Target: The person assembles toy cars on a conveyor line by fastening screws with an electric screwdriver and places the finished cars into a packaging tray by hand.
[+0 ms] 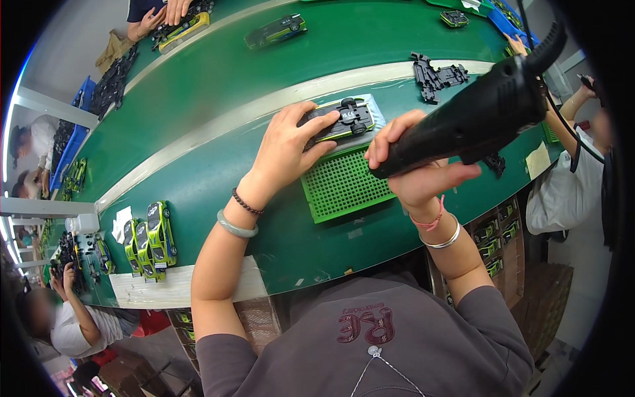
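Note:
My left hand (291, 142) presses a toy car (357, 119) that lies upside down, its black underside and wheels facing up. Fingers and thumb are closed around the car's left end. A pale blue cloth or pad (377, 111) shows under the car's right end. In my right hand (423, 169) is a black electric screwdriver (473, 106), gripped near its lower end with the thumb stretched to the right. Its tip is not visible, so I cannot tell whether it touches the car. A green perforated plastic basket (344, 188) sits just below the car, partly behind my right hand.
Black plastic chassis parts (430, 79) lie beyond the screwdriver. Several green toy cars (149, 241) stand at the left. Past a white rail (264, 92), a green belt (218, 73) carries another car (278, 30). A cable (572, 129) hangs at right. Co-workers sit around the table.

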Tool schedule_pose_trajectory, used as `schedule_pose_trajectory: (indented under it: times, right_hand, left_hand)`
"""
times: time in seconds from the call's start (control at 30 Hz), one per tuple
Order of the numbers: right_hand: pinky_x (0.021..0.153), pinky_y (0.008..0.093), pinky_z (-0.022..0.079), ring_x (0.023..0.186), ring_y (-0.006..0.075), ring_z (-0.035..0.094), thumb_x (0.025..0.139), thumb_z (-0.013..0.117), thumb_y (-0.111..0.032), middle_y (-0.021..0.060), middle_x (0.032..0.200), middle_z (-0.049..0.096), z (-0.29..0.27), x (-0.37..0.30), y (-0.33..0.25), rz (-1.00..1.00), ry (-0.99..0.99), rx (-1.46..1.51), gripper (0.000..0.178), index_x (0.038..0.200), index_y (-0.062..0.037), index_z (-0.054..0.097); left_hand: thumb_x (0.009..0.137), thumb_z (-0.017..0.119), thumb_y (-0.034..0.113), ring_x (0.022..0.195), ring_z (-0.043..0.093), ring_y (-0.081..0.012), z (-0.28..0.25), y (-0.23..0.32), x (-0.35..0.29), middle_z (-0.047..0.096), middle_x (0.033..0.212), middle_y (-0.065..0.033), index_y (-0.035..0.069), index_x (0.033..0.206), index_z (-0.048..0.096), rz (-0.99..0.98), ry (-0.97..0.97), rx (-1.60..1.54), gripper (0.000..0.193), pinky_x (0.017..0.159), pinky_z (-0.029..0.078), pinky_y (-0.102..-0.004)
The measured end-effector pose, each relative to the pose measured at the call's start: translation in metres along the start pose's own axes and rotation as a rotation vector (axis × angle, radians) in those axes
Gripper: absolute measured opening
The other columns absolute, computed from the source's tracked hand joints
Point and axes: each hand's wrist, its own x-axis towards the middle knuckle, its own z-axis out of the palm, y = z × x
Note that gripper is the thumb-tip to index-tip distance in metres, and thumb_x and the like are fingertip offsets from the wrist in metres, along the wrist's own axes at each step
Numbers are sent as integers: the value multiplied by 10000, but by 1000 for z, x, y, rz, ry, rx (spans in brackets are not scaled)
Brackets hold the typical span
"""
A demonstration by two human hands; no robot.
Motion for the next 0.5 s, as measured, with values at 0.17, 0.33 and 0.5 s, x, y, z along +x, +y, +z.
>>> schedule_pose_trajectory:
  times: [0.17,0.33,0.5]
  right_hand:
    - [518,239,432,551,147,520,517,152,-955,86,639,519,-3,-7,5,86,-23,-130,1061,845,5,465]
    - [527,234,427,562,135,511,510,159,-957,80,645,518,-4,-10,7,122,-11,-175,1059,837,3,465]
    - [525,284,457,543,167,515,514,228,-953,83,614,500,-1,-9,6,142,-34,-279,1007,849,-25,433]
  left_hand:
    - [728,710,225,999,523,-333,0,-2,-1,541,1091,-159,166,1128,603,13,14,2,418,861,436,-413]
    - [725,711,222,991,525,-330,0,-1,-1,544,1084,-158,166,1123,606,17,20,11,415,853,438,-408]
    - [725,712,222,987,526,-331,0,-1,-1,545,1080,-159,165,1120,608,18,24,2,412,853,438,-408]
